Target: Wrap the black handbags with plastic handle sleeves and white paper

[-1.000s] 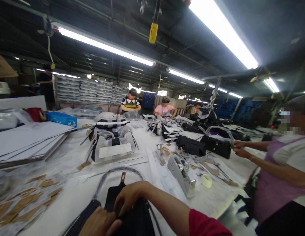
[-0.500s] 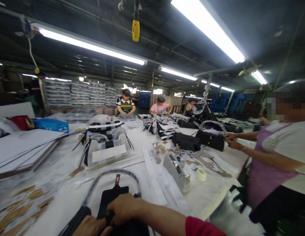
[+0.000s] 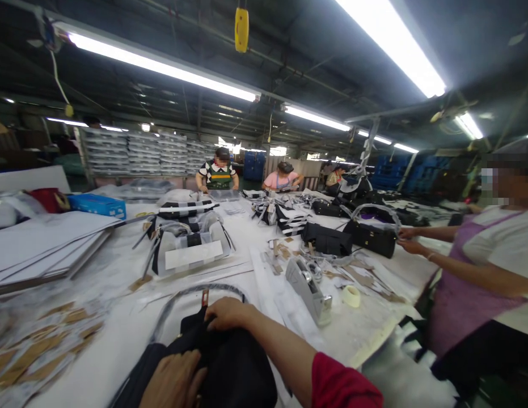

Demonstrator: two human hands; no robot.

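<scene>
A black handbag (image 3: pixel 242 368) lies on the table right in front of me, at the bottom of the view. Its looped handle (image 3: pixel 162 318) has clear plastic wrapped round it and points away from me. Beside the handle a small reddish-brown tab (image 3: pixel 205 297) sticks up. My right hand (image 3: pixel 228 313) has its fingers closed over the far top edge of the bag. Lower and to the left, my left hand (image 3: pixel 175 378) grips the near side of the bag with bent fingers. The fingertips of both hands are partly hidden in the black material.
A grey tape dispenser (image 3: pixel 308 292) and a tape roll (image 3: pixel 351 296) sit to the right. Wrapped bags (image 3: pixel 193 249) lie ahead, white boards (image 3: pixel 46 243) at left, paper scraps (image 3: pixel 38 345) nearer. A co-worker in a purple apron (image 3: pixel 455 283) handles another black bag (image 3: pixel 370 238).
My right hand has moved up and away to the bag's far edge. More of the black bag now bulges up beneath my hands. My view has shifted slightly.
</scene>
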